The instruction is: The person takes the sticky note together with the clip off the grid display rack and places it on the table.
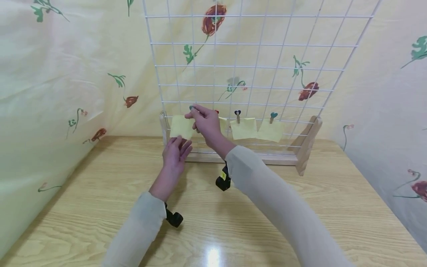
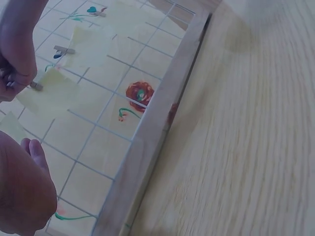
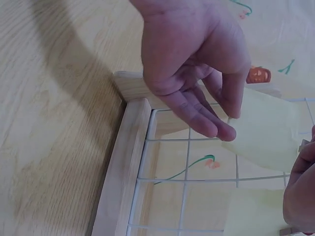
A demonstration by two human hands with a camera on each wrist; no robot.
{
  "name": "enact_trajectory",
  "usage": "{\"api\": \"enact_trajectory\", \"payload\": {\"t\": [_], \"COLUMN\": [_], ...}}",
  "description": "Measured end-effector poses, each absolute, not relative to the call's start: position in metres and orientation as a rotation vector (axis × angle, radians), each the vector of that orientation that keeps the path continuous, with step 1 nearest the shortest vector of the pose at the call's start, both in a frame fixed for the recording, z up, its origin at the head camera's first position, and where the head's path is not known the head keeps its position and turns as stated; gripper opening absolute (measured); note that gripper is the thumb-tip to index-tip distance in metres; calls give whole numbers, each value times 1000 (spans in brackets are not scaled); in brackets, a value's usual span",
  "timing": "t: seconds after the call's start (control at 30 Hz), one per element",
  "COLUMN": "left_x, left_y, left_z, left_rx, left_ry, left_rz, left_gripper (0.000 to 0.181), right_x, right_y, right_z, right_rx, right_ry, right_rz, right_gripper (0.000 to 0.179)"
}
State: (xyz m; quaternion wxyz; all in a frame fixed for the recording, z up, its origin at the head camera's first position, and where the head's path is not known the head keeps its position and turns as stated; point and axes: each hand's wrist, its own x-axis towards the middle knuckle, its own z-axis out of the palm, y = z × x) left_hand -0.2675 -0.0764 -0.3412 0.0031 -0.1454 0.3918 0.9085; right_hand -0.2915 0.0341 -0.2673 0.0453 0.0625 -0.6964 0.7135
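Note:
A pale yellow paper note (image 1: 180,127) lies against the left end of a white wire grid (image 1: 213,102). My left hand (image 1: 175,151) pinches its lower edge between thumb and fingers, as the right wrist view shows of that hand (image 3: 197,73). At the note's upper right corner, my right hand (image 1: 208,124) pinches a small clothespin with a teal heart (image 1: 191,107), mostly hidden by the fingers. Further right hang three more notes, one (image 1: 224,124) partly behind my right hand, one (image 1: 244,129) under a dark-heart clothespin (image 1: 238,115), and one (image 1: 270,130) under a teal-heart clothespin (image 1: 273,117).
The grid stands in a wooden base (image 1: 277,160) with side supports (image 1: 308,144) on a wood-grain table (image 1: 100,193). Flowered cloth (image 1: 83,55) covers the walls behind and at the sides. Black wrist cameras (image 1: 223,180) hang beneath both forearms.

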Motion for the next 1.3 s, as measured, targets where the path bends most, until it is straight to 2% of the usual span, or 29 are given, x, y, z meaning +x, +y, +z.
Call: {"api": "enact_trajectory", "payload": {"t": [0.27,0.53,1.3], "left_x": [-258,-248,-224], "left_y": [-82,-88,-104], "left_z": [-342,-344,-340], "left_rx": [-379,-349,-163], "left_ry": [1280,1399,1722], "left_rz": [2826,2771,2562], "left_gripper": [19,12,11], "right_x": [-277,-265,-225], "right_y": [54,85,166], "right_z": [-269,-276,-288], "right_rx": [227,227,335], "right_ry": [-2091,-2088,-2075], "right_rz": [2189,2215,2215], "right_gripper": [31,30,33]}}
